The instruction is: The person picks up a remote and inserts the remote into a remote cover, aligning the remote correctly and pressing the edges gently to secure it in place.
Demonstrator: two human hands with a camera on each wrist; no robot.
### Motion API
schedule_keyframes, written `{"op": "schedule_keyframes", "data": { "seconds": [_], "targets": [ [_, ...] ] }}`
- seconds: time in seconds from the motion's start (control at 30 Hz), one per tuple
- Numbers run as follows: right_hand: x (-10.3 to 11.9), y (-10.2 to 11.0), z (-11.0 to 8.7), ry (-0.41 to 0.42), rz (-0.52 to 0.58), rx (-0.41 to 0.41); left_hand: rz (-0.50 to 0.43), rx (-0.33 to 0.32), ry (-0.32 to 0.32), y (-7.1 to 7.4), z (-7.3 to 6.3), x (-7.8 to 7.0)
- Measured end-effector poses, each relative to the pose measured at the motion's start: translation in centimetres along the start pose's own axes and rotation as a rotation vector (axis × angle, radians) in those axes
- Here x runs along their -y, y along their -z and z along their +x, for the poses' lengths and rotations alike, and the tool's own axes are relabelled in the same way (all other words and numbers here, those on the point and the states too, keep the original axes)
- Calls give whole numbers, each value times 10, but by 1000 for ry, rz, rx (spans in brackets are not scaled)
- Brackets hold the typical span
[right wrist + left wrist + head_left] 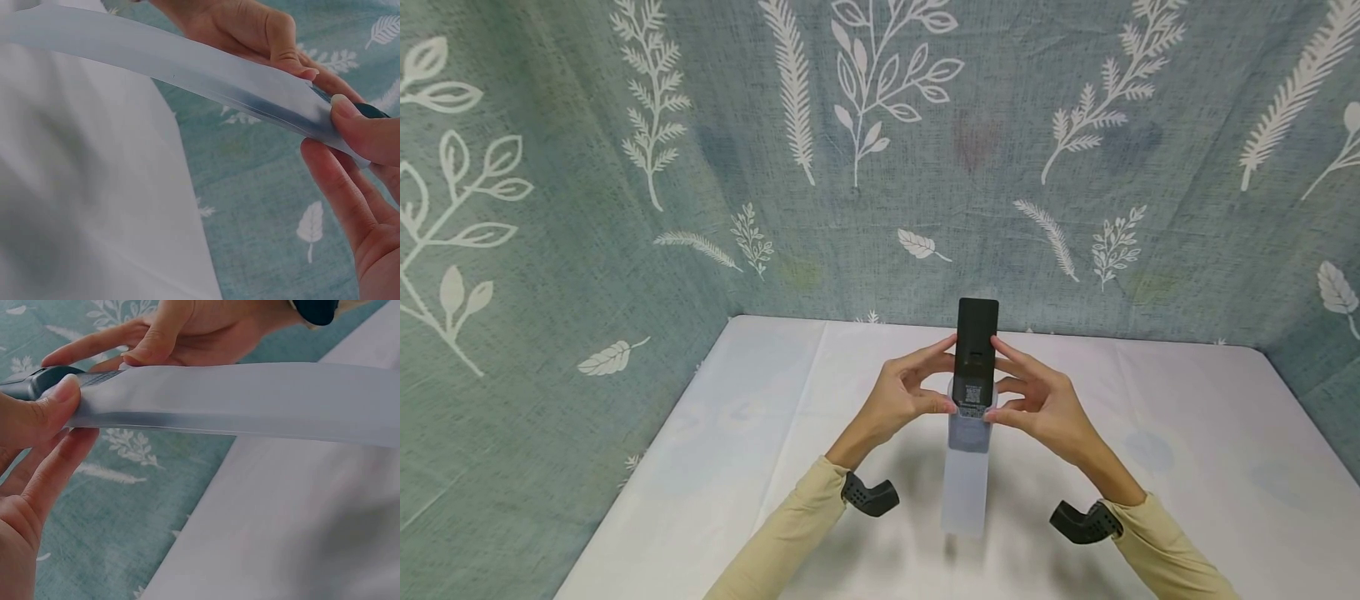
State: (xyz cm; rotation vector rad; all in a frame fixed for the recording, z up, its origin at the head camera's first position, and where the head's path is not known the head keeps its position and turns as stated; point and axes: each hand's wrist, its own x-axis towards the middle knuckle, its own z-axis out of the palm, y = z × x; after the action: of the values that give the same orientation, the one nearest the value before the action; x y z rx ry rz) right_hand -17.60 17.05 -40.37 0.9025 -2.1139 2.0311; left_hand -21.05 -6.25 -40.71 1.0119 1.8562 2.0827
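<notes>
A black remote control (pixel 978 333), with a QR-code label near its lower end, is held upright above the table. Its lower end sits inside the mouth of a long translucent plastic sleeve (pixel 966 492), whose slack length hangs down below. My left hand (pixel 904 398) pinches the left edge of the remote and the sleeve's mouth between thumb and fingers. On the opposite side my right hand (pixel 1039 406) grips in the same way, thumb at the sleeve's rim. In the left wrist view, the sleeve (pixel 250 397) extends flat away from the remote's dark end (pixel 37 384).
Below the hands lies a table (pixel 820 375) with a white cover. A blue-green curtain (pixel 820 225) with white leaf prints stands behind it and along both sides. Each wrist wears a black camera mount, such as the left one (pixel 872 497).
</notes>
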Motion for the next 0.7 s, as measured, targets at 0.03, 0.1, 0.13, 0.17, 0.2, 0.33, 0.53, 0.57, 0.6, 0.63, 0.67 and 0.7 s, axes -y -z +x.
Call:
{"op": "schedule_keyframes", "data": {
  "seconds": [0.03,0.1,0.13,0.17,0.2,0.33,0.53,0.57,0.6,0.63,0.67,0.7],
  "targets": [
    [0,0,0,2,2,0,1,0,-1,0,0,0],
    [0,0,0,5,6,2,2,1,-1,0,0,1],
    [0,0,0,6,7,2,1,1,-1,1,-1,1],
    [0,0,0,6,9,3,0,1,-1,1,-1,1],
    [0,0,0,7,10,4,-3,1,-1,1,-1,1],
    [0,-1,0,9,8,7,-6,0,-1,1,-1,1],
    [-1,-2,1,14,5,14,-4,-7,7,1,-2,0],
    [-1,-2,1,14,4,13,-3,-9,9,1,-2,0],
    [-1,-2,1,15,3,11,-1,-11,11,2,-2,0],
    [-1,-2,1,15,2,11,0,-12,12,2,-2,1],
    [-1,-2,1,13,3,9,-1,-11,12,2,-2,1],
    [-1,-2,1,10,5,8,-1,-11,12,2,-2,1]
  ]
}}
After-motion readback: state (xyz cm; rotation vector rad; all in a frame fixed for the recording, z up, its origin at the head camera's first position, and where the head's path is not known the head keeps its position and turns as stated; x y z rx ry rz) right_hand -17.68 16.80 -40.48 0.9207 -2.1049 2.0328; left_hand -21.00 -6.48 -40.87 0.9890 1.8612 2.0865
